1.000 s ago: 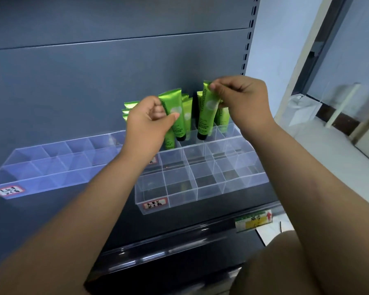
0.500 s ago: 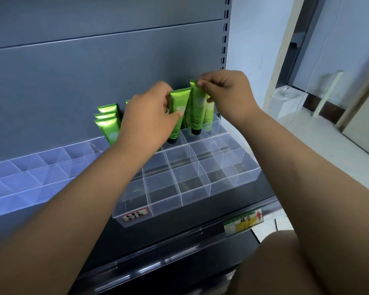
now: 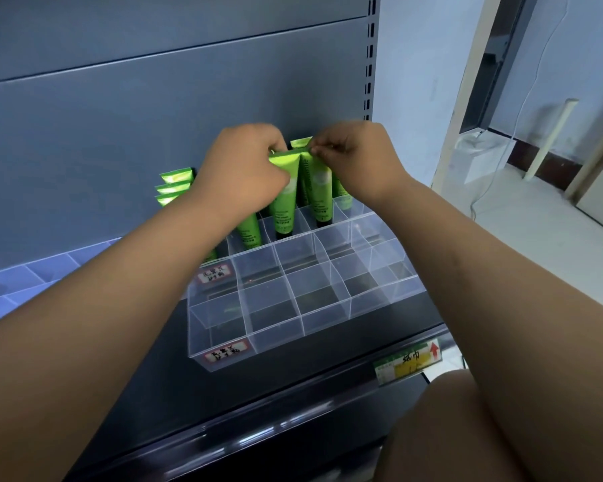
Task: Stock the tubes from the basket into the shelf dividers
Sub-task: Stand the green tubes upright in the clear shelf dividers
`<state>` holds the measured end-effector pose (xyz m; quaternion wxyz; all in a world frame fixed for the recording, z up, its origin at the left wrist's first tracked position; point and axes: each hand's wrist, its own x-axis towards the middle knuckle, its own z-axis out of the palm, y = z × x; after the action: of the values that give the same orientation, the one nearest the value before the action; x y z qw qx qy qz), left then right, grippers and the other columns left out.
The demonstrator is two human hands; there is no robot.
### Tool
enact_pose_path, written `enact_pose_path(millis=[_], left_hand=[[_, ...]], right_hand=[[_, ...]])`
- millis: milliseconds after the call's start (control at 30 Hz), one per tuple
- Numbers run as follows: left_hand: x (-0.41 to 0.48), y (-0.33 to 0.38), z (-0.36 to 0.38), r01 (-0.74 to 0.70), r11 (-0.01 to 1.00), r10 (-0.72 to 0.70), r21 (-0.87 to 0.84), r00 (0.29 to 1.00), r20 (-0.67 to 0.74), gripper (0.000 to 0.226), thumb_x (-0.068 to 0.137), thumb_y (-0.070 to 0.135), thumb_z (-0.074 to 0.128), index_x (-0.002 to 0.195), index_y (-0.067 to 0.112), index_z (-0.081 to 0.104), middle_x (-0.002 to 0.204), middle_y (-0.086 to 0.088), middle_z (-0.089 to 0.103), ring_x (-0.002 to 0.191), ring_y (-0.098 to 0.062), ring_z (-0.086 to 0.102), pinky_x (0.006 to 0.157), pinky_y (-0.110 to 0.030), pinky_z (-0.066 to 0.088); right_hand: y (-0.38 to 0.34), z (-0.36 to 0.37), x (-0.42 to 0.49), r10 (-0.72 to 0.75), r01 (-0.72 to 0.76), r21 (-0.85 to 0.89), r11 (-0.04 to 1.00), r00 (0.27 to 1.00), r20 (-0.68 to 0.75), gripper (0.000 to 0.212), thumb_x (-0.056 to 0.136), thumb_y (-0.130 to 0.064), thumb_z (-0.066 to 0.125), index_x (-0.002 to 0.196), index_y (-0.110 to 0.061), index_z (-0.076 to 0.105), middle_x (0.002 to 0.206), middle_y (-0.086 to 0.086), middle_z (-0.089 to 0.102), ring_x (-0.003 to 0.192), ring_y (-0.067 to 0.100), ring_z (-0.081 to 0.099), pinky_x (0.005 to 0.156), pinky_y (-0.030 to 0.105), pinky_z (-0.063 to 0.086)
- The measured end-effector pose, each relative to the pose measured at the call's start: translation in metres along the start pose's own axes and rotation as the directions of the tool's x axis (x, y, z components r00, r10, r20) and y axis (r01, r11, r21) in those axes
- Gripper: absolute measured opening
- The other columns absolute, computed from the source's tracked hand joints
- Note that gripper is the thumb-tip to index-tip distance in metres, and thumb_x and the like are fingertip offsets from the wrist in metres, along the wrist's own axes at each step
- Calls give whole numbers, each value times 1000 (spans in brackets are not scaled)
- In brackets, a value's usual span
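Holding two green tubes upright in the back row of the clear tray

Left hand [image 3: 244, 172]: fingers curled round the upper half of a green tube [image 3: 286, 203], thumb across its front. The tube stands nearly upright, dark cap down, inside a back-row compartment of the clear tray [image 3: 293, 307].

Right hand [image 3: 359, 161]: thumb and fingertips pinch the flat crimped top of a second tube [image 3: 319, 193]. This one is also upright and cap down, in the compartment just to the right of the first. The two stand side by side with their tops close together; cannot tell whether they touch.

Other tubes [image 3: 249, 233]: one stands in the back row under the left wrist. Another is partly hidden behind the right hand, at the tray's right end. A small stack of flat green tops [image 3: 175, 184] shows to the left of the left hand, against the grey back panel [image 3: 154, 116]. The forearm hides their lower ends.

Surroundings: the tray sits on a dark shelf. A red-bordered label [image 3: 227, 353] is on its front wall, and a similar label [image 3: 215, 273] sits further back. A second clear tray [image 3: 32, 276] lies to the left. A yellow-and-green price tag [image 3: 409, 363] is on the shelf's front rail. A bare knee [image 3: 442, 429] shows at lower right.
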<state>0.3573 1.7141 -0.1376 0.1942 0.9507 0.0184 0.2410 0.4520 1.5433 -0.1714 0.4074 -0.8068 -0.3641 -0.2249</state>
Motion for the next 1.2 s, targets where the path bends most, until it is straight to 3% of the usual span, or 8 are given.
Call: enact_pose_path(millis=[233, 333, 633, 1200], left_hand=[[3, 3, -2, 45, 994, -46, 95, 999, 15, 18, 71, 19, 76, 77, 32, 66, 74, 12, 63, 80, -25, 64, 82, -45, 56], [3, 3, 0, 47, 993, -49, 112, 999, 19, 16, 71, 21, 76, 81, 31, 69, 80, 8, 68, 81, -26, 64, 84, -47, 56], [-2, 0, 5, 82, 978, -85, 192, 996, 6, 22, 78, 23, 77, 100, 27, 76, 101, 2, 73, 100, -31, 64, 95, -48, 49], [1, -6, 8, 82, 979, -80, 186, 997, -21, 23, 83, 17, 70, 101, 30, 74, 104, 5, 74, 108, -29, 62, 96, -45, 43]], right_hand=[[-3, 2, -1, -18, 18, -2, 1000, 1000, 3, 14, 88, -13, 68, 93, -10, 81, 92, 6, 76, 86, 20, 68, 78, 36, 53], [-3, 3, -2, -24, 24, -9, 1000, 1000, -19, 14, 86, -13, 69, 92, -9, 81, 91, 7, 76, 87, 25, 67, 78, 39, 53], [3, 8, -3, -18, 18, -44, 999, 1000, -5, 13, 86, -8, 68, 90, -9, 81, 89, 5, 76, 85, 22, 66, 76, 33, 50], [3, 7, -3, 31, -32, -86, 996, 999, -7, 20, 88, -6, 63, 93, -13, 81, 93, 2, 76, 87, 19, 65, 78, 33, 52]])
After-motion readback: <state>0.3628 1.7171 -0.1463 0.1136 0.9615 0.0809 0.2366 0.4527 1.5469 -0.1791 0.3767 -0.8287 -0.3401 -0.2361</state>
